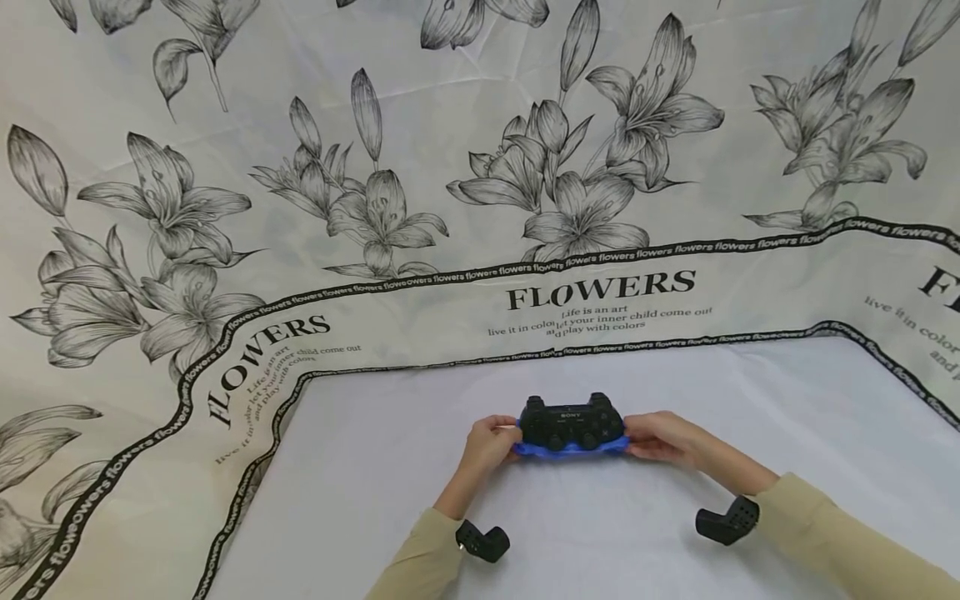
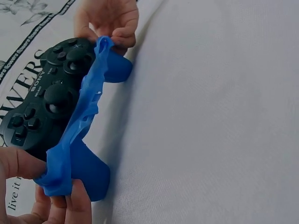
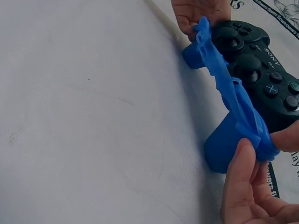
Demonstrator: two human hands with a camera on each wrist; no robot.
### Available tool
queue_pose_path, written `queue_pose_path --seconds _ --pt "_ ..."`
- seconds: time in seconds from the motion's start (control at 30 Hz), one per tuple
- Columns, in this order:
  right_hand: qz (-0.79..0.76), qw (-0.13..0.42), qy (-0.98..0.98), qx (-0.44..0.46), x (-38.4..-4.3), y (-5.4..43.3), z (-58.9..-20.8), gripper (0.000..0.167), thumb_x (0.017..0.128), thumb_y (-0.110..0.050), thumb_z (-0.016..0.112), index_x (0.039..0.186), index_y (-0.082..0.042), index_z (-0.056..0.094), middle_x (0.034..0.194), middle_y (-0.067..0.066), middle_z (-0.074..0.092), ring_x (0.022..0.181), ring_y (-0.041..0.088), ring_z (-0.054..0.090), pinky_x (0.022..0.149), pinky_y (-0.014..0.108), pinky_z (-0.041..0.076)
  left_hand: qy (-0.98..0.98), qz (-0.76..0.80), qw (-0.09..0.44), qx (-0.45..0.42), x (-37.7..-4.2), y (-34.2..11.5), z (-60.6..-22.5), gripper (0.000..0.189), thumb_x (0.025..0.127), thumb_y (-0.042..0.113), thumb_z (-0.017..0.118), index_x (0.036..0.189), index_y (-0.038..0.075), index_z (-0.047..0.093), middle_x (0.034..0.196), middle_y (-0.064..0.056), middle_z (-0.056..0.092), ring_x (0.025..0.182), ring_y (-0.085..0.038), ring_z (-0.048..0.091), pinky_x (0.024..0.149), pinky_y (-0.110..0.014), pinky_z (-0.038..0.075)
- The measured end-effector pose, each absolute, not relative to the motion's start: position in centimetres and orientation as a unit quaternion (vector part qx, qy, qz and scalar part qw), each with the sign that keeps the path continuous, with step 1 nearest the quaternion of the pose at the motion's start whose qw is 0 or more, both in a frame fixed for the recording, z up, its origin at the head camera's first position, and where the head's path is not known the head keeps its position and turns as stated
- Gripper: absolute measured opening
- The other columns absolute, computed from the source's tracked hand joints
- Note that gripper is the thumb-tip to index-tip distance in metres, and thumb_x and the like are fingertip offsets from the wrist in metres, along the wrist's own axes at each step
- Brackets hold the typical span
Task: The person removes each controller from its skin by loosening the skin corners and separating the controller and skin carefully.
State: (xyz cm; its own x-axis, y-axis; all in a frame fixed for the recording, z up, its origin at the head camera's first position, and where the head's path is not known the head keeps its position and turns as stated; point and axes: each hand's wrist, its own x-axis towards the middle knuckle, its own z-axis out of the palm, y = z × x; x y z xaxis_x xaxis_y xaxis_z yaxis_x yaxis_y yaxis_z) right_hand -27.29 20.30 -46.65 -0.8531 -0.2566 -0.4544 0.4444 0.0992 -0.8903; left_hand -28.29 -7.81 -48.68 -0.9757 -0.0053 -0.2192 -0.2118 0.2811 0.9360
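Observation:
A black Sony game controller (image 1: 572,423) is held level over the white table, its buttons and sticks facing up. A blue rubbery controller sleeve (image 1: 573,452) wraps the controller's underside and grips, its edge bunched along the near side. At the left end, my left hand (image 1: 491,446) pinches the sleeve, thumb above and fingers below, as the left wrist view shows on the blue sleeve (image 2: 84,140). My right hand (image 1: 667,437) pinches the opposite end of the sleeve (image 3: 224,135) in the same way. Most of the controller's top face stays uncovered. Its back is hidden.
White cloth (image 1: 600,517) covers the table. Behind and to the sides hangs a fabric (image 1: 600,300) with printed lilies and "FLOWERS" lettering. Each wrist wears a black camera, one on the left (image 1: 483,542) and one on the right (image 1: 727,521).

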Motion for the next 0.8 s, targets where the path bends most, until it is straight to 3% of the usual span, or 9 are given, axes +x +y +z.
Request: queue_pose_path --seconds 0.1,0.4,0.67,0.8 --pt "-0.656 0.251 0.709 0.068 -27.53 19.82 -46.52 0.011 0.087 -0.012 0.054 0.082 -0.007 0.062 0.068 -0.004 0.064 0.061 0.003 0.064 0.062 0.015 0.054 0.808 0.581 0.085 -0.055 -28.44 -7.95 -48.45 0.031 0.077 0.005 0.061 0.108 0.002 0.066 0.080 -0.005 0.066 0.061 -0.010 0.056 0.058 -0.026 0.055" --pt "-0.625 0.235 0.740 0.085 -27.66 19.35 -46.33 0.016 0.081 -0.007 0.057 0.093 0.003 0.062 0.067 -0.001 0.064 0.058 0.004 0.062 0.059 0.016 0.053 0.817 0.561 0.119 -0.058 -29.18 -8.14 -48.26 0.032 0.079 0.004 0.062 0.111 0.002 0.066 0.079 -0.003 0.067 0.056 -0.008 0.052 0.055 -0.020 0.051" --pt "-0.604 0.240 0.758 0.060 -27.66 19.97 -46.05 0.040 0.082 -0.007 0.056 0.116 0.014 0.057 0.075 -0.001 0.063 0.064 0.004 0.061 0.062 0.017 0.054 0.823 0.554 0.120 -0.047 -29.10 -8.24 -47.96 0.034 0.077 0.003 0.062 0.111 0.001 0.066 0.078 -0.003 0.066 0.056 -0.009 0.051 0.054 -0.020 0.050" --pt "-0.596 0.250 0.759 0.079 -28.08 19.86 -46.08 0.028 0.080 -0.008 0.057 0.102 0.008 0.061 0.073 -0.001 0.064 0.061 0.004 0.062 0.061 0.017 0.054 0.828 0.547 0.113 -0.046 -29.27 -8.26 -47.96 0.034 0.077 0.003 0.062 0.111 0.002 0.065 0.075 -0.001 0.063 0.055 -0.009 0.050 0.052 -0.020 0.049"
